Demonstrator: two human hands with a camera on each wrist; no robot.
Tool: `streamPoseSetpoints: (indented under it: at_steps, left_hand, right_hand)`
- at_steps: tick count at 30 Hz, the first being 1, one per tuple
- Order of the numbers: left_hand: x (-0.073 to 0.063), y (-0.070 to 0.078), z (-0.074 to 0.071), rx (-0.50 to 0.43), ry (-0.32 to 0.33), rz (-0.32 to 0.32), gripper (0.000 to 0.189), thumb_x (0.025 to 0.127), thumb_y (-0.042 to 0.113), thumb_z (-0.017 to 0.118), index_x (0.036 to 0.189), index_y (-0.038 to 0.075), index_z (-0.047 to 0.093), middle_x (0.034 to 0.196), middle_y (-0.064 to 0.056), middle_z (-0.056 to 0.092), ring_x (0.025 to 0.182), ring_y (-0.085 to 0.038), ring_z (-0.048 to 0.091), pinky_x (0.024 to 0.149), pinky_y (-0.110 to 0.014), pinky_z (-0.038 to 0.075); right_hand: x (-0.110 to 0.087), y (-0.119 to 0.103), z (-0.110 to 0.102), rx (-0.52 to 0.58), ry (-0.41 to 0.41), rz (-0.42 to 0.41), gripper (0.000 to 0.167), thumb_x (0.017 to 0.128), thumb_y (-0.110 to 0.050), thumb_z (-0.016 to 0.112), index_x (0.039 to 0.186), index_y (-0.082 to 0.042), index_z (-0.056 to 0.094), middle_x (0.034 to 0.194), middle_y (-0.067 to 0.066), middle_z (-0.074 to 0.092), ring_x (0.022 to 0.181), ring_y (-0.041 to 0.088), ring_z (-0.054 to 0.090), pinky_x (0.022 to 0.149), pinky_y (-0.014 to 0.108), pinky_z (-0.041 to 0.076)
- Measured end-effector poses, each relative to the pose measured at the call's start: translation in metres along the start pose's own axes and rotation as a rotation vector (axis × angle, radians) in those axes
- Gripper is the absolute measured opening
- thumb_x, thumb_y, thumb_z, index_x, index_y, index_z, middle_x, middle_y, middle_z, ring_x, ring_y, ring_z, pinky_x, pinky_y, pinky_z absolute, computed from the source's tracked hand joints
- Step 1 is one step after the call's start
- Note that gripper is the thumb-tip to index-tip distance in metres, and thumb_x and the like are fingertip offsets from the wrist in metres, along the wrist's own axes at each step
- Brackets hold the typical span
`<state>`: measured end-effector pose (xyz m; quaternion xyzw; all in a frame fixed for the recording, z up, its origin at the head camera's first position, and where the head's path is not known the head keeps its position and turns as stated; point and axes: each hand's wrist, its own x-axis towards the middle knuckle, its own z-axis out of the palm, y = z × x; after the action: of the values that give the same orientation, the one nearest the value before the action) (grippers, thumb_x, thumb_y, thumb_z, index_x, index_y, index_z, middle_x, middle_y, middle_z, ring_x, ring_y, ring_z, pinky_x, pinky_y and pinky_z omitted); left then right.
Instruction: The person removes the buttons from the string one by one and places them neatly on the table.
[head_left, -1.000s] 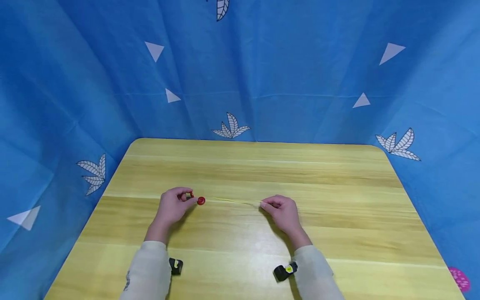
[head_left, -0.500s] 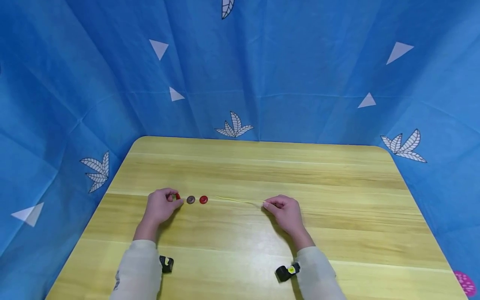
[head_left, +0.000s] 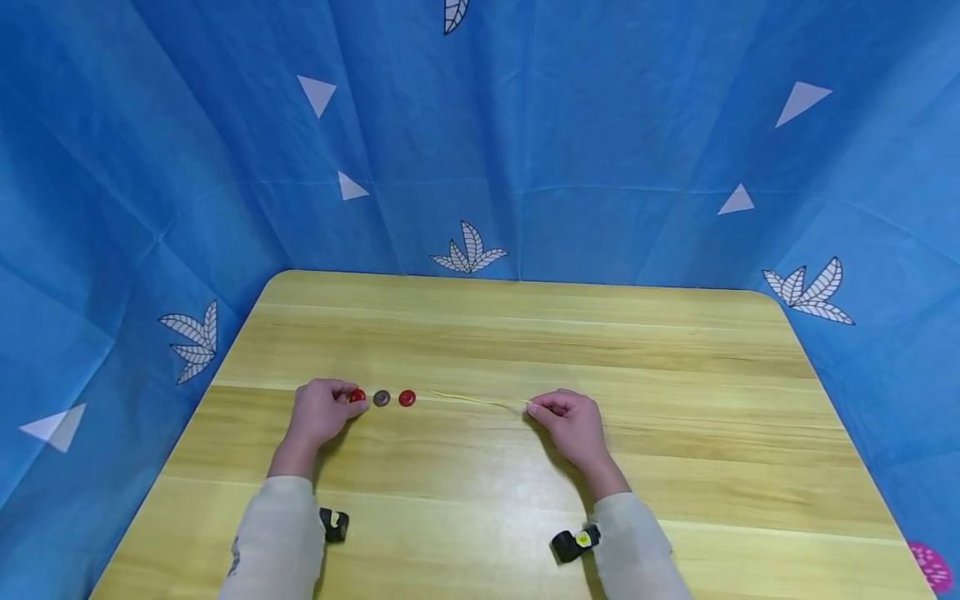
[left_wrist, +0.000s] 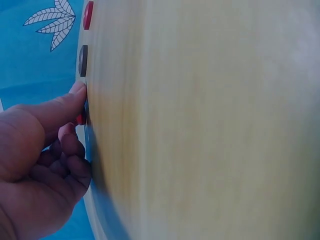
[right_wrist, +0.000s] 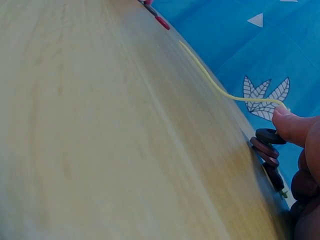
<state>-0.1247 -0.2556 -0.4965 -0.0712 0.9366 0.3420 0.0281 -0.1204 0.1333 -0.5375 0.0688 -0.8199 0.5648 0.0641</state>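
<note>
My left hand (head_left: 321, 410) is at the left of the table, thumb and index finger pinching a round red button (head_left: 357, 396) at the tabletop. In the left wrist view the thumb covers much of that button (left_wrist: 81, 118). Beside it, in a row to the right, lie a grey-brown button (head_left: 382, 398) and another red button (head_left: 407, 398). My right hand (head_left: 572, 421) pinches a thin yellow cord (head_left: 468, 400), whose free end points left. Under the right thumb in the right wrist view, several dark buttons (right_wrist: 265, 147) hang together, with a cord end (right_wrist: 283, 194) below them.
The wooden table (head_left: 480, 333) has rounded far corners. A blue patterned curtain (head_left: 585, 125) surrounds its back and sides. Black wrist cameras (head_left: 573, 543) sit by both sleeves, close over the table.
My left hand has moved left from the row's right-hand red button, uncovering the grey-brown one. The red button in its fingers has gone from tilted to flatter. The right hand keeps pinching the cord.
</note>
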Motion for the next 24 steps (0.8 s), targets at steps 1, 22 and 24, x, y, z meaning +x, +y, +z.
streamPoseSetpoints:
  at_steps: [1,22,24]
  left_hand:
    - [0.0,0.001,0.0,0.006,0.003,-0.003,0.036,0.085,0.016,0.082,0.113,-0.005,0.072,0.077,-0.008,0.063,0.073,-0.024,0.056,0.066,-0.035,0.045]
    - [-0.002,0.051,0.015,-0.006,0.106,0.163,0.031,0.085,0.006,0.079,0.112,-0.008,0.071,0.075,-0.005,0.062,0.069,-0.021,0.056,0.077,-0.044,0.051]
    - [-0.001,0.061,0.02,-0.017,0.095,0.189,0.03,0.086,0.005,0.078,0.112,-0.007,0.072,0.076,-0.005,0.062,0.069,-0.021,0.055,0.076,-0.042,0.05]
  right_hand:
    - [0.0,0.0,-0.001,-0.001,0.001,0.0,0.005,0.084,-0.011,0.082,0.083,-0.006,0.079,0.08,-0.001,0.072,0.075,0.014,0.064,0.071,0.03,0.05]
    - [0.0,0.0,-0.002,-0.001,-0.006,-0.017,0.017,0.084,-0.02,0.083,0.083,-0.004,0.079,0.082,-0.002,0.072,0.078,0.014,0.066,0.075,0.03,0.052]
    - [0.0,-0.001,-0.003,0.0,-0.008,-0.013,0.017,0.084,-0.021,0.083,0.083,-0.004,0.079,0.081,-0.002,0.072,0.078,0.014,0.066,0.075,0.03,0.051]
